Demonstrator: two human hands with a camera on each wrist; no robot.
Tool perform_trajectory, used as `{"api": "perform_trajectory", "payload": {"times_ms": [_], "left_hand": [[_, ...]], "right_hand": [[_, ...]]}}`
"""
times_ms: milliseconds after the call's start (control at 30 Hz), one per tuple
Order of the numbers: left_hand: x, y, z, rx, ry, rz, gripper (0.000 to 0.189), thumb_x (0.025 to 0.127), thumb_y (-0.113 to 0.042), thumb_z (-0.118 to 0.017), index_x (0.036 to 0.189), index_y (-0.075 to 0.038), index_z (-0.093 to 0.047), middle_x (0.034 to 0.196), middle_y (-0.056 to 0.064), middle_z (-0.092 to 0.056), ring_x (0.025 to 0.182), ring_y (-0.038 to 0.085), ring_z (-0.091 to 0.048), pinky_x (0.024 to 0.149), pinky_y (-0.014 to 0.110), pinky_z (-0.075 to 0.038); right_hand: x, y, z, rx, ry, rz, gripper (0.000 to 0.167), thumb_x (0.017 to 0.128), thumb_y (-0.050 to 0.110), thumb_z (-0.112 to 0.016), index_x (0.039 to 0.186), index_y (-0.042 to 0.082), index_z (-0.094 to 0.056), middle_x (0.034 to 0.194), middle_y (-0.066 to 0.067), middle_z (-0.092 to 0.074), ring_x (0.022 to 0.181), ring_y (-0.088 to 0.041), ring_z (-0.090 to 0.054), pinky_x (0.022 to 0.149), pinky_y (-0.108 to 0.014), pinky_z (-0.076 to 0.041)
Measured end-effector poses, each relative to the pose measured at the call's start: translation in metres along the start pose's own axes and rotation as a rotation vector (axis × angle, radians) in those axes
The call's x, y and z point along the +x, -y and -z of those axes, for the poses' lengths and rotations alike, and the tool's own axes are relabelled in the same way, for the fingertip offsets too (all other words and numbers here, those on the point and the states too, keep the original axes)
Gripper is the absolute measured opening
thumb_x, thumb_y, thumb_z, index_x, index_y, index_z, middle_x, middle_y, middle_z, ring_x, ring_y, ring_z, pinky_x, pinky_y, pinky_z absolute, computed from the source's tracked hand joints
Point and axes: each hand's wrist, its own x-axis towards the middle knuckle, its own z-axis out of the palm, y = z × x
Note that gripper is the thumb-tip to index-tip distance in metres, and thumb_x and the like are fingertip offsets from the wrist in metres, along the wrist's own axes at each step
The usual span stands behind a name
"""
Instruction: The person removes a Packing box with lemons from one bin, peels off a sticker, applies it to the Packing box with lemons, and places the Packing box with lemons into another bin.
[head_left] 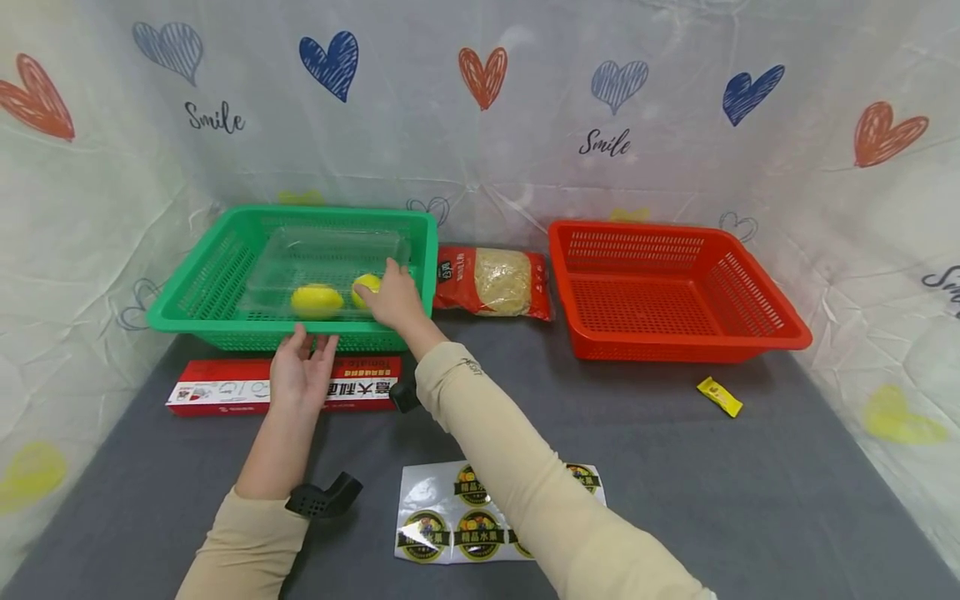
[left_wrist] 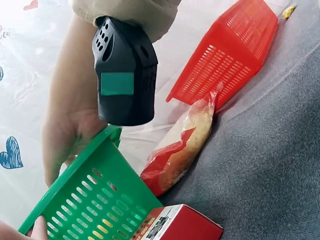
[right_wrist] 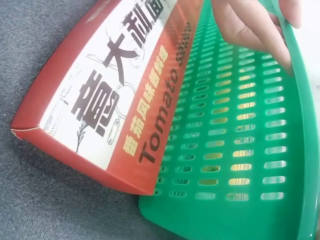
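Note:
A green basket stands at the left, with a clear plastic container inside it. Two yellow lemons lie by the container's near side, the left lemon and the right lemon. My right hand reaches over the basket's front rim and holds the right lemon between thumb and fingers, partly covering it. My left hand is palm up at the front rim. Its fingers are curled at the rim in the right wrist view, gripping it.
A red pasta box lies before the green basket, and a red noodle bag sits between it and a red basket. A small yellow packet is at the right. A sticker sheet lies in front, partly under my right arm.

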Motion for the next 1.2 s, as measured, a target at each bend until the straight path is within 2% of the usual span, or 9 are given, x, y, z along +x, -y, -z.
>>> {"api": "perform_trajectory", "payload": {"times_ms": [200, 367, 633, 733, 800, 867, 1067, 1167, 1200], "left_hand": [[0.001, -0.002, -0.001, 0.006, 0.002, 0.010, 0.057, 0.093, -0.016, -0.047, 0.138, -0.030, -0.016, 0.135, -0.007, -0.021, 0.125, 0.010, -0.026, 0.105, 0.027, -0.026], [0.001, -0.003, -0.002, 0.019, -0.007, 0.004, 0.056, 0.094, -0.016, -0.046, 0.138, -0.030, -0.015, 0.128, -0.006, -0.025, 0.125, 0.011, -0.025, 0.105, 0.028, -0.026], [-0.001, -0.006, -0.001, 0.046, -0.023, 0.003, 0.057, 0.093, -0.016, -0.047, 0.138, -0.030, -0.015, 0.123, -0.006, -0.028, 0.125, 0.010, -0.025, 0.105, 0.028, -0.027], [-0.002, -0.007, -0.001, 0.035, -0.030, 0.006, 0.052, 0.093, -0.016, -0.048, 0.135, -0.028, -0.019, 0.121, -0.006, -0.029, 0.121, 0.010, -0.028, 0.105, 0.028, -0.027], [-0.001, -0.007, -0.002, 0.027, -0.032, 0.012, 0.051, 0.093, -0.016, -0.048, 0.133, -0.028, -0.020, 0.119, -0.006, -0.030, 0.120, 0.010, -0.030, 0.105, 0.028, -0.027], [-0.001, -0.006, -0.002, 0.034, -0.039, 0.011, 0.052, 0.093, -0.016, -0.048, 0.134, -0.029, -0.019, 0.118, -0.006, -0.030, 0.119, 0.010, -0.030, 0.104, 0.028, -0.028], [-0.002, -0.004, -0.004, 0.028, -0.042, 0.013, 0.053, 0.094, -0.016, -0.047, 0.136, -0.030, -0.018, 0.120, -0.006, -0.030, 0.120, 0.010, -0.030, 0.104, 0.027, -0.029], [-0.002, -0.004, -0.003, 0.015, -0.037, 0.017, 0.049, 0.093, -0.015, -0.047, 0.134, -0.027, -0.022, 0.120, -0.006, -0.031, 0.119, 0.010, -0.032, 0.104, 0.027, -0.030], [-0.002, -0.004, -0.003, 0.016, -0.036, 0.018, 0.048, 0.093, -0.015, -0.047, 0.133, -0.026, -0.023, 0.120, -0.006, -0.031, 0.118, 0.010, -0.032, 0.104, 0.027, -0.030]], "right_hand": [[0.004, 0.001, -0.001, 0.008, 0.025, -0.022, 0.069, 0.091, 0.039, -0.054, 0.145, 0.008, -0.023, 0.144, -0.010, -0.032, 0.132, -0.024, -0.030, 0.103, -0.035, -0.033], [0.006, 0.002, -0.001, 0.033, 0.058, -0.039, 0.072, 0.091, 0.038, -0.054, 0.146, 0.009, -0.018, 0.143, -0.012, -0.034, 0.130, -0.025, -0.033, 0.101, -0.036, -0.035], [0.009, 0.004, -0.002, 0.142, 0.080, -0.095, 0.077, 0.090, 0.035, -0.057, 0.147, 0.012, -0.010, 0.136, -0.013, -0.043, 0.114, -0.024, -0.050, 0.086, -0.032, -0.046], [0.011, 0.005, -0.001, 0.198, 0.115, -0.135, 0.078, 0.090, 0.037, -0.056, 0.148, 0.016, -0.009, 0.117, -0.015, -0.057, 0.073, -0.019, -0.059, 0.062, -0.028, -0.047], [0.013, 0.005, 0.000, 0.224, 0.137, -0.165, 0.077, 0.090, 0.038, -0.055, 0.148, 0.020, -0.008, 0.102, -0.015, -0.062, 0.048, -0.015, -0.045, 0.047, -0.026, -0.040], [0.014, 0.004, 0.001, 0.263, 0.153, -0.188, 0.075, 0.091, 0.038, -0.054, 0.148, 0.024, -0.007, 0.097, -0.015, -0.062, 0.038, -0.015, -0.032, 0.040, -0.026, -0.034], [0.012, 0.001, 0.002, 0.312, 0.159, -0.144, 0.069, 0.093, 0.032, -0.052, 0.148, 0.026, -0.009, 0.132, -0.013, -0.047, 0.058, -0.021, -0.055, 0.050, -0.027, -0.047], [0.012, -0.001, 0.003, 0.341, 0.179, -0.141, 0.066, 0.094, 0.029, -0.050, 0.147, 0.029, -0.010, 0.136, -0.011, -0.043, 0.068, -0.025, -0.060, 0.054, -0.030, -0.049], [0.012, -0.001, 0.003, 0.348, 0.187, -0.146, 0.065, 0.095, 0.029, -0.049, 0.147, 0.030, -0.011, 0.138, -0.009, -0.041, 0.063, -0.023, -0.058, 0.054, -0.030, -0.049]]}}
